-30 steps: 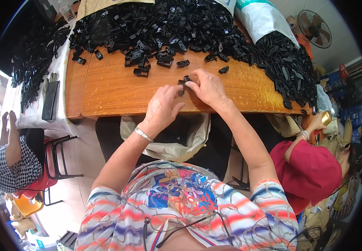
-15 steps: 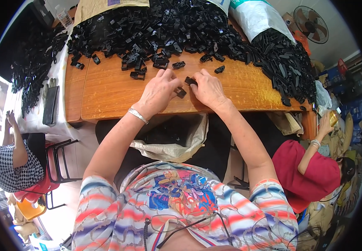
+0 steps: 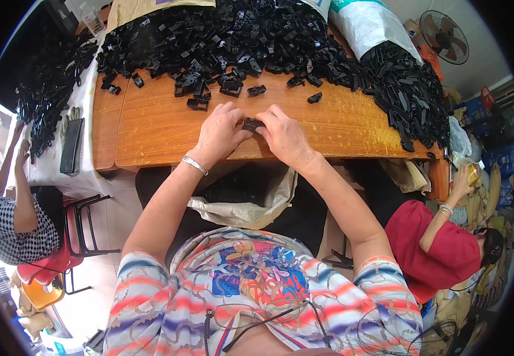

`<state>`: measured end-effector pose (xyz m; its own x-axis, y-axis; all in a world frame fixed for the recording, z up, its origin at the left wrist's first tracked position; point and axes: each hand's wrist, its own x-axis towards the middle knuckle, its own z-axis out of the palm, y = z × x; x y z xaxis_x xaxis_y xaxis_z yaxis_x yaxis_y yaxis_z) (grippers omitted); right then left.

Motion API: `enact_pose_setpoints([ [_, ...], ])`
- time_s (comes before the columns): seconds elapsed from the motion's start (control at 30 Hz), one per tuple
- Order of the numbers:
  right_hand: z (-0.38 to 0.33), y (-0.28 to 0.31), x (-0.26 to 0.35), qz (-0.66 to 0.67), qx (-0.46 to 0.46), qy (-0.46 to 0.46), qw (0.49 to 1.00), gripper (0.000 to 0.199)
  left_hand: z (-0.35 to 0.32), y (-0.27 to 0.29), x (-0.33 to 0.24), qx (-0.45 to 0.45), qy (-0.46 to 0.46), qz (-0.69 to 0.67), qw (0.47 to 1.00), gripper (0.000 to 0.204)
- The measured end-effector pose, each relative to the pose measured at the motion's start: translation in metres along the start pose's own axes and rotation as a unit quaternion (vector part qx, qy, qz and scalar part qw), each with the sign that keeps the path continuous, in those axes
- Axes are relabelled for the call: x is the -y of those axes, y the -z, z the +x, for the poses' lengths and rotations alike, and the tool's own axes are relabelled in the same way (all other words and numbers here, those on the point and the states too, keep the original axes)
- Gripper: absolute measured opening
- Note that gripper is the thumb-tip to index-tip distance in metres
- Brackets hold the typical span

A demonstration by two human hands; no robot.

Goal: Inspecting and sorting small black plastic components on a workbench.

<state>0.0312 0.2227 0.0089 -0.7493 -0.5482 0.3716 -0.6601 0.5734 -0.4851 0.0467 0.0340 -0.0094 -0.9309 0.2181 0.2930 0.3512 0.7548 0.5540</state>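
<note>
My left hand (image 3: 221, 132) and my right hand (image 3: 285, 135) meet above the near edge of a brown wooden table (image 3: 168, 130). Pinched between the fingertips of both is a small black plastic part (image 3: 251, 124); whether it is one piece or two joined, I cannot tell. Beyond my fingers lie a few loose black clips (image 3: 256, 91). Behind these spreads a large heap of similar black plastic pieces (image 3: 221, 44). Slimmer black strips (image 3: 402, 89) are piled at the right.
An open woven sack (image 3: 239, 215) hangs below the table edge at my lap. White bags (image 3: 376, 26) spill parts at the back. On the left table lies a dark phone-like slab (image 3: 72, 146). Co-workers sit on both sides, one in a red top (image 3: 432, 246). A fan (image 3: 444, 37) stands far right.
My hands have come together. The black pieces held apart in each hand before now meet between my fingertips. The left co-worker's arms have moved up toward the pile there.
</note>
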Motion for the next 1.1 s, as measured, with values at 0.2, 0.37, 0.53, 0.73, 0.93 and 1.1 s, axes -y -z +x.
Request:
enact_pose_setpoints([
  [0.2, 0.004, 0.0, -0.005, -0.016, 0.026, 0.032, 0.999, 0.019, -0.001, -0.001, 0.0, 0.007, 0.011, -0.015, 1.0, 0.026],
  [0.37, 0.004, 0.001, -0.008, -0.036, 0.06, 0.031, 0.997, 0.022, 0.002, 0.005, 0.006, 0.024, 0.011, -0.056, 0.998, 0.025],
  [0.53, 0.01, 0.002, -0.008, -0.002, 0.05, 0.022, 0.998, 0.02, 0.01, 0.002, 0.002, 0.025, 0.089, -0.066, 0.994, 0.025],
  [0.73, -0.003, 0.002, -0.007, 0.025, 0.085, -0.013, 0.996, 0.02, 0.003, 0.004, 0.0, 0.064, 0.055, -0.033, 0.996, 0.022],
  [0.93, -0.002, 0.014, 0.004, 0.073, 0.187, 0.0, 0.98, 0.026, 0.014, 0.026, 0.019, -0.042, 0.048, -0.079, 0.995, 0.017],
  [1.1, 0.043, -0.005, -0.024, -0.059, -0.031, -0.034, 0.997, 0.017, 0.052, 0.02, 0.036, -0.114, -0.008, 0.077, 0.99, 0.024],
])
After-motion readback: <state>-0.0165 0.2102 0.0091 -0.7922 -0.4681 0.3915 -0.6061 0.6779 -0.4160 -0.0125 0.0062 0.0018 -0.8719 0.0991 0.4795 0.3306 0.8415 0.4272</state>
